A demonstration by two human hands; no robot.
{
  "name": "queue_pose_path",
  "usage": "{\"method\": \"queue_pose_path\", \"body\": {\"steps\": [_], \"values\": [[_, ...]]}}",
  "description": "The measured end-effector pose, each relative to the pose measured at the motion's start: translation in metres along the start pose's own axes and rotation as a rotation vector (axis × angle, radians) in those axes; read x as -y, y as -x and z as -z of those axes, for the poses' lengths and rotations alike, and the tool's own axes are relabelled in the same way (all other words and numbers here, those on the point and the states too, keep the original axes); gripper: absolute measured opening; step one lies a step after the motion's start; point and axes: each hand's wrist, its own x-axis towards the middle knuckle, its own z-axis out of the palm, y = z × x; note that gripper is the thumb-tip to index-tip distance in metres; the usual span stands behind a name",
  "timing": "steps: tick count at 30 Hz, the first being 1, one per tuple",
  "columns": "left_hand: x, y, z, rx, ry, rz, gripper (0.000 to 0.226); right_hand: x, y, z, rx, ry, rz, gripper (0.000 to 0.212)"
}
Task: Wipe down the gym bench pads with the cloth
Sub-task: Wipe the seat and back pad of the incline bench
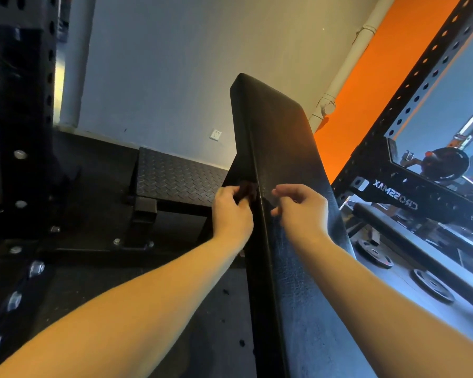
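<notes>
Bench pad up close; left hand pinches dark cloth against its side; right hand curled, grasp unclear.

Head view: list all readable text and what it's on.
"CROSSMAX": white letters, mirror-reversed, on the black rack crossbeam at right.
Small tag at the left end of that beam: too small to read.
Weight plates on the floor: any markings are too blurred to read.
Bench pad: no text visible.
</notes>
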Motion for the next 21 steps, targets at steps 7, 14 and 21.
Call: {"method": "queue_pose_path", "body": {"steps": [7, 14, 21], "values": [[0.046, 0.069, 0.021, 0.101, -0.056, -0.053, 0.020, -0.002, 0.000, 0.005, -0.015, -0.032, -0.017, 0.034], [0.029, 0.042, 0.012, 0.045, -0.062, 0.015, 0.017, 0.006, 0.007, 0.010, 0.039, -0.008, 0.021, 0.032], [-0.002, 0.017, 0.001, 0.018, -0.046, -0.034, 0.014, 0.007, 0.005, 0.021, 0.000, 0.007, 0.046, 0.033]]}}
